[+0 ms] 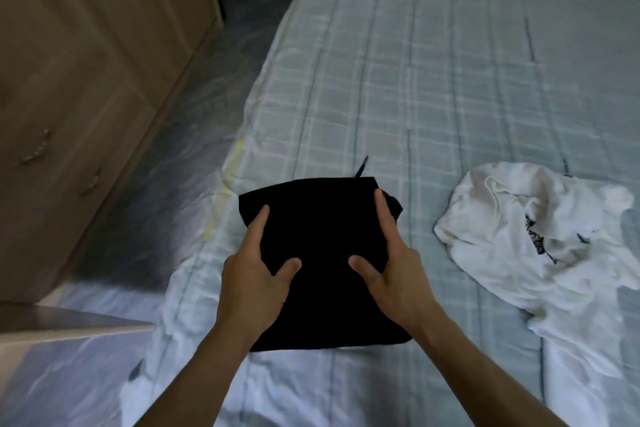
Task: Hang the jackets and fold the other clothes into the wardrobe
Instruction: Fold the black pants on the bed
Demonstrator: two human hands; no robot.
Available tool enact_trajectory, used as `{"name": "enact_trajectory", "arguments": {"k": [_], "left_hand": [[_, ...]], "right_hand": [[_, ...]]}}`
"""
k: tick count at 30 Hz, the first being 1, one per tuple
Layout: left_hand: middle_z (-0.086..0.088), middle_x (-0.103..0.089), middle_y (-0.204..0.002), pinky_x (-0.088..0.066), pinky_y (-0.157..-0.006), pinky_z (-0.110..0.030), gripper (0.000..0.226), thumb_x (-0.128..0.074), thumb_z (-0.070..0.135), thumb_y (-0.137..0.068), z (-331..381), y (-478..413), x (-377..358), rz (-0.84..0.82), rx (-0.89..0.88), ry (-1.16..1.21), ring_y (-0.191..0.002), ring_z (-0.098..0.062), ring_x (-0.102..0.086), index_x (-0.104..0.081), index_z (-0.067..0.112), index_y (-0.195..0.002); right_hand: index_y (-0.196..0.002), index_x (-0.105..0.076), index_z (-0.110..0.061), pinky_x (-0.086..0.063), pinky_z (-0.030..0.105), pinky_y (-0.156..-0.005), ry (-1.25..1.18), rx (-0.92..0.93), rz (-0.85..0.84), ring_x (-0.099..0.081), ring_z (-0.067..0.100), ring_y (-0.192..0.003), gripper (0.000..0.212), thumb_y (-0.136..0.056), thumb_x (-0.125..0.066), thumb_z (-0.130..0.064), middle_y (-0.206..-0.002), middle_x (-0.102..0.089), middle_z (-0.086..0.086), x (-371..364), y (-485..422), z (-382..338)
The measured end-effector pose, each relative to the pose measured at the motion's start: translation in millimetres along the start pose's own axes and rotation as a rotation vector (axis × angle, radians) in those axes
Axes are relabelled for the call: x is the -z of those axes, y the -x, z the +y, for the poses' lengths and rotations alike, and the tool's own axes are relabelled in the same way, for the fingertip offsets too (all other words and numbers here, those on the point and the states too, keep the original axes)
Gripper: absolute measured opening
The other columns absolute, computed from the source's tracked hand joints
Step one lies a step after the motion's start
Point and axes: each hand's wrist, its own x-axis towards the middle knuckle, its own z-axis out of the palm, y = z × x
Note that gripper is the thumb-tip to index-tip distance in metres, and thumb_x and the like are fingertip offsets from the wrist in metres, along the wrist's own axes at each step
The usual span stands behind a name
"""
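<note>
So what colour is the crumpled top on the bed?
The crumpled top is white with a dark print, head view.

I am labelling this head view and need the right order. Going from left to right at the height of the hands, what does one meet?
wooden wardrobe → left hand → folded black garment → right hand → crumpled white garment

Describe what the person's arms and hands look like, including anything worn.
The left hand and right hand are ungloved, and no ring shows on the fingers that are visible. The left forearm and right forearm are uncovered as far as the picture reaches: no sleeve, watch or bracelet in view. No markings can be made out.
</note>
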Motion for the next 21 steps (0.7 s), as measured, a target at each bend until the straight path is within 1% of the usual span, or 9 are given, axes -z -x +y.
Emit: {"name": "enact_trajectory", "arguments": {"k": [1, 3, 5, 7, 10, 14, 17, 19, 21], "left_hand": [[0.035, -0.049, -0.097, -0.037, -0.067, 0.007, 0.088, -0.080, 0.021, -0.082, 8.7, 16.9, 16.9, 0.023, -0.010, -0.014, -0.084, 0.036, -0.045, -0.029, 0.047, -0.150], [0.028, -0.057, -0.106, -0.042, -0.075, 0.000, 0.087, -0.079, 0.022, -0.083, 26.1, 50.7, 51.8, 0.063, -0.031, -0.020, -0.089, 0.028, -0.051, -0.029, 0.044, -0.151], [0.012, -0.061, -0.131, -0.049, -0.094, -0.021, 0.087, -0.078, 0.024, -0.084, 42.6, 84.8, 88.5, 0.098, -0.046, -0.040, -0.111, 0.004, -0.059, -0.027, 0.043, -0.152], [0.003, -0.058, -0.140, -0.049, -0.100, -0.034, 0.088, -0.078, 0.025, -0.084, 55.4, 115.8, 120.5, 0.163, -0.062, -0.081, -0.122, -0.021, -0.059, -0.026, 0.042, -0.153], [0.005, -0.053, -0.146, -0.046, -0.101, -0.031, 0.090, -0.078, 0.024, -0.084, 62.6, 162.9, 159.3, 0.279, -0.052, -0.140, -0.123, -0.023, -0.058, -0.023, 0.038, -0.154], [0.001, -0.061, -0.136, -0.043, -0.090, -0.022, 0.091, -0.079, 0.022, -0.083, 56.9, 225.7, 201.2, 0.463, 0.055, -0.185, -0.112, -0.023, -0.064, -0.024, 0.036, -0.154], [-0.001, -0.063, -0.133, -0.047, -0.092, -0.025, 0.090, -0.077, 0.021, -0.084, 47.8, 268.8, 229.6, 0.587, 0.178, -0.165, -0.115, -0.022, -0.064, -0.022, 0.037, -0.154], [0.000, -0.062, -0.135, -0.052, -0.097, -0.033, 0.089, -0.075, 0.021, -0.086, 43.9, 295.7, 245.8, 0.663, 0.259, -0.160, -0.118, -0.022, -0.062, -0.021, 0.039, -0.153], [0.000, -0.061, -0.135, -0.056, -0.094, -0.038, 0.089, -0.074, 0.022, -0.087, 42.6, 320.7, 257.1, 0.739, 0.331, -0.181, -0.116, -0.021, -0.064, -0.018, 0.040, -0.153]], "right_hand": [[-0.152, -0.002, -0.051, -0.051, 0.029, -0.051, 0.017, 0.020, -0.025, -0.061, 0.012, -0.052, 0.086, -0.094, -0.063, -0.035, -0.070, -0.069, 0.003, 3.1, 10.3, -18.6], [-0.152, -0.008, -0.051, -0.053, 0.030, -0.059, 0.042, 0.040, -0.059, -0.064, 0.012, -0.059, 0.082, -0.094, -0.063, -0.035, -0.077, -0.072, 0.003, 9.9, 28.9, -58.0], [-0.153, -0.012, -0.048, -0.054, 0.027, -0.068, 0.037, 0.067, -0.072, -0.067, 0.011, -0.070, 0.082, -0.093, -0.065, -0.030, -0.089, -0.073, 0.001, 14.2, 47.3, -98.0], [-0.154, -0.014, -0.045, -0.052, 0.018, -0.067, 0.022, 0.110, -0.080, -0.066, 0.007, -0.074, 0.083, -0.092, -0.066, -0.026, -0.092, -0.073, -0.002, 13.4, 64.3, -133.5], [-0.155, -0.016, -0.043, -0.051, 0.014, -0.067, 0.000, 0.175, -0.114, -0.064, 0.002, -0.071, 0.085, -0.091, -0.067, -0.022, -0.092, -0.071, -0.005, 1.9, 89.3, -179.6], [-0.155, -0.021, -0.036, -0.054, 0.019, -0.078, -0.038, 0.300, -0.196, -0.065, 0.001, -0.081, 0.085, -0.089, -0.071, -0.016, -0.111, -0.070, -0.005, -28.1, 121.8, -231.7], [-0.154, -0.025, -0.036, -0.052, 0.020, -0.073, -0.042, 0.396, -0.273, -0.057, -0.001, -0.070, 0.085, -0.086, -0.074, -0.016, -0.108, -0.068, -0.005, -57.4, 140.2, -265.6], [-0.153, -0.025, -0.041, -0.052, 0.023, -0.086, -0.057, 0.437, -0.343, -0.058, 0.004, -0.086, 0.086, -0.086, -0.073, -0.017, -0.120, -0.062, -0.001, -75.4, 151.7, -286.9], [-0.151, -0.024, -0.047, -0.047, 0.024, -0.099, -0.084, 0.473, -0.413, -0.056, 0.010, -0.111, 0.086, -0.086, -0.072, -0.017, -0.127, -0.054, 0.000, -90.5, 163.8, -304.1]]}}
